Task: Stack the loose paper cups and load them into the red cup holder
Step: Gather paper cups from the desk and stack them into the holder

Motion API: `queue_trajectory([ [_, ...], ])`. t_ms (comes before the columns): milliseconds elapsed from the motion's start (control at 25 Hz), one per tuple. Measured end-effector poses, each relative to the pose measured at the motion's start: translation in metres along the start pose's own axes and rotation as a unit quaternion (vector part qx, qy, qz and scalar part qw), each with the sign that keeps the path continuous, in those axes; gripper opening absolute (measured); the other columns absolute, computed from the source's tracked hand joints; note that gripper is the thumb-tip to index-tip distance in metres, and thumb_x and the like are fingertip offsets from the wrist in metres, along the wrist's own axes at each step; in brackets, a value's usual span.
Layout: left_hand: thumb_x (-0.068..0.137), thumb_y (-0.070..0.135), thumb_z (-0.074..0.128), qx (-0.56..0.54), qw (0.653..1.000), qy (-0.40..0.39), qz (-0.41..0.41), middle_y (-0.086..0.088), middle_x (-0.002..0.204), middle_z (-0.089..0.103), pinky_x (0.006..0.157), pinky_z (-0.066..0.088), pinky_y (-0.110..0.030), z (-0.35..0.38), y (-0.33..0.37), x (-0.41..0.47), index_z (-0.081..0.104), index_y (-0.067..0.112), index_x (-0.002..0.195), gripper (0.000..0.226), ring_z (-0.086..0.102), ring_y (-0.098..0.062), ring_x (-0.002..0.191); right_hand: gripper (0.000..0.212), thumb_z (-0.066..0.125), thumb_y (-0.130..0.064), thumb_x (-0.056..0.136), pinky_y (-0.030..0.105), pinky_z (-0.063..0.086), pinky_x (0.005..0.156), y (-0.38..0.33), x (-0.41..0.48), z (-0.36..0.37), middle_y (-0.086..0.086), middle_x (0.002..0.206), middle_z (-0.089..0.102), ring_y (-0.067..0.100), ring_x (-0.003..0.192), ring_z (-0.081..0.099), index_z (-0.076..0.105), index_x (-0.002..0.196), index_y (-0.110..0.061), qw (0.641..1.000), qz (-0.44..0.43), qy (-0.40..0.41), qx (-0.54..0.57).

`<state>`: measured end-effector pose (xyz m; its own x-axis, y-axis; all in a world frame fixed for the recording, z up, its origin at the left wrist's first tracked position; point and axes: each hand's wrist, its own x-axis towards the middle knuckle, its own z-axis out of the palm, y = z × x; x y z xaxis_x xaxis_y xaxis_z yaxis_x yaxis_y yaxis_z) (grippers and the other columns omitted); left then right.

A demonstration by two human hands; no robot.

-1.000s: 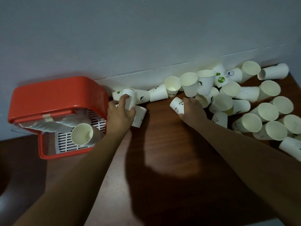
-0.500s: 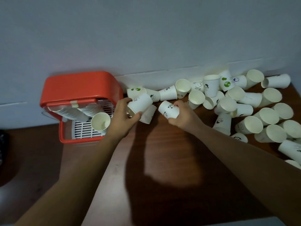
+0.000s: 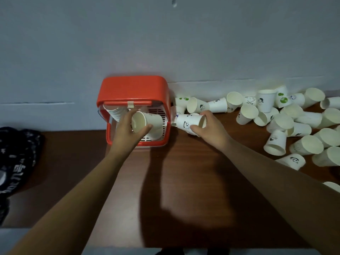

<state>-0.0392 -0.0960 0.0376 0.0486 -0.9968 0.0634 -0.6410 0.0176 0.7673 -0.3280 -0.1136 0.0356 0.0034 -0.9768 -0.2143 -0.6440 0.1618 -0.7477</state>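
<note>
Paper cup in left hand, printed cup in right hand

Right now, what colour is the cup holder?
The cup holder is red, seen clearly in the head view.

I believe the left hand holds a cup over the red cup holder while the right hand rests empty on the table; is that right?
Not quite: in the head view the right hand grips a printed cup. The left hand does hold a cup over the red cup holder.
</note>
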Motion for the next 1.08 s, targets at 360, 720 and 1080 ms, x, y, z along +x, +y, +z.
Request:
queue_trajectory([
  [360, 0.075, 0.039, 0.082, 0.157, 0.984, -0.071, 0.044, -0.012, 0.139, 0.053, 0.102, 0.044, -0.044, 0.032, -0.019, 0.025, 0.049, 0.012, 0.141, 0.078, 0.051, -0.033, 0.124, 0.064, 0.076, -0.036, 0.08, 0.024, 0.045, 0.075, -0.02, -0.008, 0.019, 0.0, 0.12, 0.054, 0.017, 0.101, 0.056, 0.039, 0.128, -0.018, 1.0, 0.003, 0.019, 0.011],
  [720, 0.073, 0.02, 0.086, -0.028, 0.981, -0.188, 0.027, 0.004, 0.138, 0.05, 0.098, 0.051, -0.031, 0.024, -0.047, 0.026, 0.035, 0.022, 0.149, 0.092, 0.051, -0.009, 0.122, 0.068, 0.078, -0.039, 0.075, 0.039, 0.049, 0.097, -0.055, -0.002, 0.05, -0.003, 0.124, 0.055, 0.015, 0.112, 0.055, 0.046, 0.132, -0.02, 0.993, -0.1, 0.035, 0.054],
  [1080, 0.085, 0.018, 0.077, -0.062, 0.977, -0.198, -0.043, 0.007, 0.125, 0.062, 0.099, 0.05, -0.03, 0.024, -0.06, 0.021, 0.053, 0.022, 0.134, 0.055, 0.061, -0.007, 0.109, 0.07, 0.073, -0.04, 0.082, 0.039, 0.04, 0.105, -0.067, 0.015, 0.1, 0.006, 0.141, 0.049, 0.028, 0.126, 0.047, 0.044, 0.14, -0.013, 0.949, -0.224, -0.055, -0.216],
])
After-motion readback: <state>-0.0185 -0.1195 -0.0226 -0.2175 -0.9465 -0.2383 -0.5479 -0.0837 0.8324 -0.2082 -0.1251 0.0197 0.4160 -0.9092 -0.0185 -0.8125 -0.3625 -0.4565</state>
